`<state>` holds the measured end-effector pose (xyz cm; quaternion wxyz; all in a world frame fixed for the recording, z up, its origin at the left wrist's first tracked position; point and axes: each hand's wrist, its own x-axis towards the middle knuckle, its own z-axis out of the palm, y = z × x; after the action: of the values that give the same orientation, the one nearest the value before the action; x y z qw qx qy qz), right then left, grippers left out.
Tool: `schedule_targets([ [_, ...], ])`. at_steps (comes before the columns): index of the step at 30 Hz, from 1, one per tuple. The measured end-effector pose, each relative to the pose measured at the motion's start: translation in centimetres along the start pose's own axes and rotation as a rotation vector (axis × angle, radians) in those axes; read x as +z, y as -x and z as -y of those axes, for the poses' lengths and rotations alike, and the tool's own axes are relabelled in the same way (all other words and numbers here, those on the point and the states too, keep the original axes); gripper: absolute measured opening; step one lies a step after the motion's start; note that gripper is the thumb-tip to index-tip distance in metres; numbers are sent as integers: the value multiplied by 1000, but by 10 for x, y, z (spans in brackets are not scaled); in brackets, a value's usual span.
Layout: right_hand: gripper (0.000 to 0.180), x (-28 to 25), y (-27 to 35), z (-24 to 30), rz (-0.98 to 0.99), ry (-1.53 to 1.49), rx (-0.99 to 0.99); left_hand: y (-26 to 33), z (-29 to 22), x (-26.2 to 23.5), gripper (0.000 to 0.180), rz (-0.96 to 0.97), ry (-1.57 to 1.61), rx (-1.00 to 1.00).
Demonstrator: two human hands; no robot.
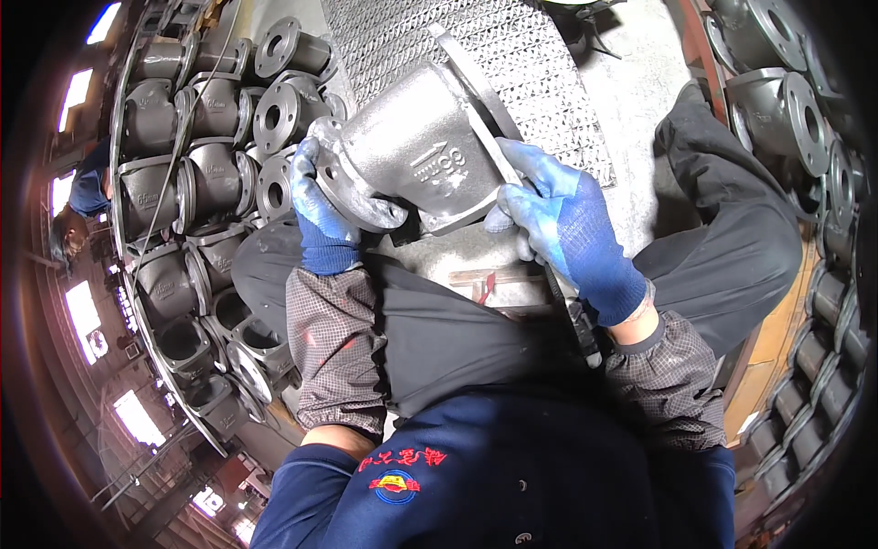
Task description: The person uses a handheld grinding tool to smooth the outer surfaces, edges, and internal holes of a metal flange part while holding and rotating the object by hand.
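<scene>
A grey cast-metal valve body [412, 137] with flanges and a raised arrow is held tilted above my lap. My left hand [320, 215], in a blue coated glove, is closed round the flange at its left end. At the opposite side, my gloved right hand [567, 215] grips the edge of the wide flange, its thumb on top and the other fingers partly hidden. Below that hand a narrow dark tool [576, 325] slants down towards my lap; its kind is unclear, and I cannot tell whether my fingers hold it.
Stacked grey valve bodies [215, 183] stand to the left, with a thin cable [187, 119] hanging before them. More castings [777, 110] are piled at the right. A textured metal plate [384, 37] lies ahead. Another person [90, 178] is at the far left.
</scene>
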<state>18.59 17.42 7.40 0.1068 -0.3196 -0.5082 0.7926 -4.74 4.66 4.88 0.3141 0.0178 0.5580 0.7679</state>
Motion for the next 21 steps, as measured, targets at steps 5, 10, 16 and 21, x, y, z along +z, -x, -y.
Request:
schedule_targets([
  [5,42,2,-7,-3,-53,-41,-9,-1,2,-2,42,-4,-42,24],
  [10,40,8,-15,-20,-84,5,-182,2,0,3,39,3,-37,35],
  [16,44,16,-13,-30,-86,77,-183,-1,3,-1,40,-45,-14,95],
  [21,42,17,-10,-32,-164,398,-355,0,2,0,41,-21,30,13],
])
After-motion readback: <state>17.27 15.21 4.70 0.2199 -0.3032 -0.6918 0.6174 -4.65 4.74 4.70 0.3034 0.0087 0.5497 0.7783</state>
